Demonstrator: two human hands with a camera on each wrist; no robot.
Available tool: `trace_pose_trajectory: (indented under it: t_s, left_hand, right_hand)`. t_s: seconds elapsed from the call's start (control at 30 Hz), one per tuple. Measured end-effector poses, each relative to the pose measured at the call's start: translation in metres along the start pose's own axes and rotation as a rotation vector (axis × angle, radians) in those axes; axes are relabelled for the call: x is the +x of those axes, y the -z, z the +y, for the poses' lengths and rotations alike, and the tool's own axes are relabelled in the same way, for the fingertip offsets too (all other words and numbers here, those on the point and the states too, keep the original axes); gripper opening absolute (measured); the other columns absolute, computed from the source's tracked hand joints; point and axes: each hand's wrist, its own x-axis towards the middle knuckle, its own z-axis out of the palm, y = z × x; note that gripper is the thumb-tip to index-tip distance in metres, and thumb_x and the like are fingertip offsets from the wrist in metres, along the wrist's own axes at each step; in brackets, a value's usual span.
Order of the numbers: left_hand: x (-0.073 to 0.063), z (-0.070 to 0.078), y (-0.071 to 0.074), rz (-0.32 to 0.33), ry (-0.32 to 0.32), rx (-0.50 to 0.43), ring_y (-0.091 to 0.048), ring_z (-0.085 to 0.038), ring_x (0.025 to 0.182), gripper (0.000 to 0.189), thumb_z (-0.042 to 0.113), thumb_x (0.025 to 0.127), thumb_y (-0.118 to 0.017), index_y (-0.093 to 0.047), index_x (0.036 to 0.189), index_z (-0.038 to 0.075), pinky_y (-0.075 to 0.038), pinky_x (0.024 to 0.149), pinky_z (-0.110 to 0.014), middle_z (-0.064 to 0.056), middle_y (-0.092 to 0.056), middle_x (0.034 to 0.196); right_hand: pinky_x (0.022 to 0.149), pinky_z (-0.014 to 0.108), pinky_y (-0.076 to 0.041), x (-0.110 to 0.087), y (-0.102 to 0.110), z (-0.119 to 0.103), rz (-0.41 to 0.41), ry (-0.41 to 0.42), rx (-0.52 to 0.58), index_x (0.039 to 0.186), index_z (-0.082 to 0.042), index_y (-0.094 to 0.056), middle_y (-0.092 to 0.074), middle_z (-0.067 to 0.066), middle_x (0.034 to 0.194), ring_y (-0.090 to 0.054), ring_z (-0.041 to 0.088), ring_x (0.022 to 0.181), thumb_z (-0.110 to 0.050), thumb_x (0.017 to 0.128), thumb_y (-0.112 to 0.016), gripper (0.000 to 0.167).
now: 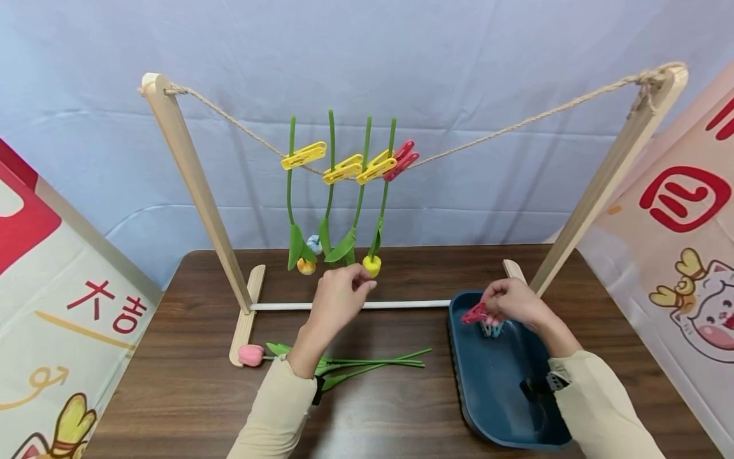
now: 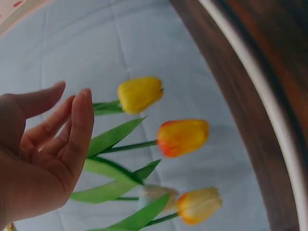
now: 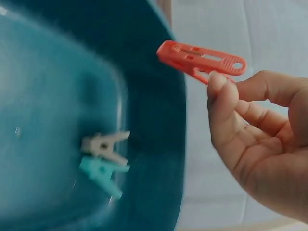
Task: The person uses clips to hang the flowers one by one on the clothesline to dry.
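Observation:
Between thumb and fingertips, my right hand (image 1: 514, 301) pinches a red clothespin (image 3: 202, 60) by one end, over the far side of the blue basin (image 1: 487, 427). Below it in the basin lie a teal clothespin (image 3: 103, 174) and a greyish one (image 3: 104, 146). My left hand (image 2: 50, 144) holds nothing; its fingers are loosely bent, thumb apart, beside a hanging yellow tulip (image 2: 140, 95). Several tulips hang head down from a rope (image 1: 499, 134). Yellow clothespins (image 1: 304, 155) and a red one (image 1: 401, 160) clip their stems there.
Wooden posts (image 1: 195, 185) carry the rope, and a white bar (image 1: 407, 305) joins their feet low down. On the table (image 1: 189, 408), a pink tulip (image 1: 250, 355) and other green stems (image 1: 395, 362) lie partly under my left forearm. A pale cloth (image 1: 367, 57) hangs behind.

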Motion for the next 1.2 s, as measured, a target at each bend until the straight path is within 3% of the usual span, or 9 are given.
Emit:
trace_pose_trajectory:
  t_s: [0.23, 0.4, 0.77, 0.93, 1.07, 1.2]
  left_hand:
    - [-0.005, -0.002, -0.022, -0.216, -0.069, -0.028, -0.053, -0.008, 0.06, 0.009, 0.017, 0.084, -0.067, -0.066, 0.086, 0.009, -0.043, 0.056, -0.023, 0.004, -0.059, 0.069]
    - [-0.007, 0.0, -0.037, -0.296, -0.101, -0.056, -0.052, -0.005, 0.059, 0.012, 0.016, 0.084, -0.067, -0.066, 0.092, 0.007, -0.042, 0.055, -0.021, 0.004, -0.06, 0.07]
    - [-0.008, 0.005, -0.048, -0.33, -0.084, -0.074, -0.049, -0.007, 0.056, 0.006, 0.01, 0.082, -0.068, -0.065, 0.085, 0.007, -0.041, 0.052, -0.02, 0.002, -0.059, 0.069]
    - [-0.009, 0.003, -0.044, -0.29, -0.08, -0.061, -0.047, -0.007, 0.053, 0.004, 0.009, 0.082, -0.068, -0.065, 0.082, 0.007, -0.039, 0.049, -0.02, 0.003, -0.059, 0.067]
    - [-0.008, 0.002, -0.04, -0.266, -0.078, -0.041, -0.046, -0.007, 0.051, 0.004, 0.008, 0.081, -0.068, -0.065, 0.08, 0.006, -0.038, 0.047, -0.02, 0.001, -0.06, 0.066]
    - [-0.008, 0.001, -0.036, -0.268, -0.065, -0.034, -0.047, -0.007, 0.05, 0.004, 0.007, 0.081, -0.068, -0.065, 0.08, 0.005, -0.039, 0.047, -0.021, 0.0, -0.061, 0.066]
  right_hand:
    - [0.058, 0.038, -0.053, 0.012, -0.021, -0.022, -0.034, 0.084, 0.112, 0.093, 0.017, -0.051, -0.059, 0.018, 0.071, -0.063, 0.032, 0.063, 0.009, 0.085, -0.046, 0.012]
    - [0.062, 0.04, -0.053, 0.017, -0.036, -0.038, -0.087, 0.137, 0.189, 0.092, 0.019, -0.05, -0.057, 0.02, 0.072, -0.064, 0.033, 0.066, 0.012, 0.085, -0.045, 0.011]
    - [0.065, 0.045, -0.052, 0.02, -0.058, -0.058, -0.166, 0.197, 0.178, 0.092, 0.016, -0.053, -0.058, 0.021, 0.074, -0.064, 0.029, 0.063, 0.01, 0.086, -0.045, 0.012]
    - [0.065, 0.041, -0.053, 0.02, -0.061, -0.061, -0.184, 0.213, 0.188, 0.097, 0.014, -0.054, -0.059, 0.023, 0.079, -0.064, 0.032, 0.067, 0.007, 0.088, -0.047, 0.013]
    - [0.068, 0.038, -0.053, 0.019, -0.059, -0.061, -0.209, 0.248, 0.165, 0.109, 0.012, -0.054, -0.061, 0.023, 0.088, -0.064, 0.034, 0.075, 0.002, 0.089, -0.053, 0.022]
    - [0.071, 0.031, -0.052, 0.018, -0.058, -0.06, -0.224, 0.289, 0.097, 0.116, 0.012, -0.052, -0.062, 0.021, 0.093, -0.063, 0.026, 0.079, -0.002, 0.085, -0.062, 0.036]
